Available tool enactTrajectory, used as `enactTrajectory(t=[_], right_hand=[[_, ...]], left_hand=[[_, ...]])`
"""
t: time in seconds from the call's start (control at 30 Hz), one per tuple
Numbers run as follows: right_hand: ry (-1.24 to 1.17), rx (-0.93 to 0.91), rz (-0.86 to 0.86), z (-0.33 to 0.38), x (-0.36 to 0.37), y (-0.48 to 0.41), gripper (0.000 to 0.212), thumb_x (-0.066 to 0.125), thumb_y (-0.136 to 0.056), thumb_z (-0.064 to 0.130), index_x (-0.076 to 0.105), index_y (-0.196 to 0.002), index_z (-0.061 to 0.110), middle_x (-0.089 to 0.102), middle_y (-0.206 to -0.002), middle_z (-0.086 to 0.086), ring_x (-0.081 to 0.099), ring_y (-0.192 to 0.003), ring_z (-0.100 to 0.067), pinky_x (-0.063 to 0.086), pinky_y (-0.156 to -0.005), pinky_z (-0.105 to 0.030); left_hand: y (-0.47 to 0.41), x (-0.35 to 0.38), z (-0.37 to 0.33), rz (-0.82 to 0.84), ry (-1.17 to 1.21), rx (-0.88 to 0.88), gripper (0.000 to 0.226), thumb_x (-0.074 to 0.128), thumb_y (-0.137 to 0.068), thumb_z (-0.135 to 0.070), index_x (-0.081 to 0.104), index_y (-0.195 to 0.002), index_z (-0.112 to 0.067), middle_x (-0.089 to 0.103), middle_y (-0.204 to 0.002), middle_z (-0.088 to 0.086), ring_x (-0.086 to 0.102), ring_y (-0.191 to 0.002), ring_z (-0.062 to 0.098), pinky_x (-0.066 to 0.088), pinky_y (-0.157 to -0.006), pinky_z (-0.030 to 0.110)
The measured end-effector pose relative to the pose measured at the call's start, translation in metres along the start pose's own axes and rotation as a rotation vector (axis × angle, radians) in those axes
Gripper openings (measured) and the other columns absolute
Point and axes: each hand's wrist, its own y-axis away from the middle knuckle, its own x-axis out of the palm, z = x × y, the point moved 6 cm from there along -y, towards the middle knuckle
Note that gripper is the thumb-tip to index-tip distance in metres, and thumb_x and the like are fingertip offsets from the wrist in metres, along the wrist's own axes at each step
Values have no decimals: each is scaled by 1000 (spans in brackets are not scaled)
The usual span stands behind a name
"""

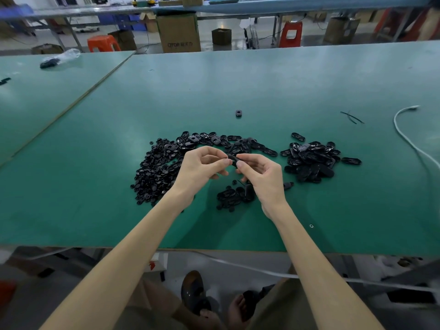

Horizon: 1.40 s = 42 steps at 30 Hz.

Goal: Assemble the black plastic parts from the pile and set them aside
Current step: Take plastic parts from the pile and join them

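My bare forearms reach forward and converge. My left hand and right hand nearly meet, each pinching one end of a small black part between thumb and forefinger, remaining fingers loosely curled beneath.

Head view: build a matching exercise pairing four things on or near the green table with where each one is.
Things:
1. small black plastic part with a hole
2. white cable
3. black oval plastic part
4. orange plastic stool

Places:
A. on the floor beyond the green table
B. pinched between left hand and right hand
C. alone on the table, beyond the black piles
D. curving along the table's right side

Pairs: 1-C, 2-D, 3-B, 4-A.
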Motion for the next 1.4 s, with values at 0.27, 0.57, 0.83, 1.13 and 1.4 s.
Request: enactTrajectory(t=[0.27, 0.57, 0.83, 1.13, 1.4], right_hand=[[2, 6, 4, 0, -1, 0, 16, 77, -92, 5, 79, -105, 14, 81, -94, 1, 76, -81, -13, 57, -64, -21], [11, 3, 11, 0, -1, 1, 16, 78, -91, 5, 79, -105, 15, 81, -92, 0, 76, -80, -12, 56, -64, -20], [28, 7, 41, 0, 0, 2, 17, 78, -91, 3, 79, -107, 10, 81, -94, -2, 77, -82, -16, 57, -68, -21], [7, 13, 68, 1, 3, 2, 17, 77, -91, -1, 78, -106, 6, 80, -91, -7, 76, -79, -19, 58, -69, -22], [-24, -3, 69, 3, 3, 3, 17, 76, -91, -2, 78, -108, 3, 80, -91, -11, 75, -79, -22, 59, -72, -24]], left_hand=[[-2, -3, 3, -68, 1, -23, 14, 80, -89, -14, 73, -98, -6, 78, -83, 4, 70, -69, 10, 53, -62, 19], [-5, -1, 7, -89, -115, -1, 8, 82, -88, -20, 77, -89, -13, 72, -76, -5, 64, -62, 6, 49, -57, 17], [-7, 4, 11, -119, -194, 23, 8, 83, -86, -22, 78, -84, -16, 71, -73, -6, 55, -55, 0, 47, -60, 19], [-8, 0, 15, -139, -181, 31, 16, 87, -83, -23, 73, -84, -15, 74, -82, -2, 64, -74, 10, 55, -73, 31], [-5, 7, 14, 16, 55, 19, 23, 77, -91, -6, 73, -114, -9, 79, -99, 12, 73, -85, 16, 58, -74, 27]])
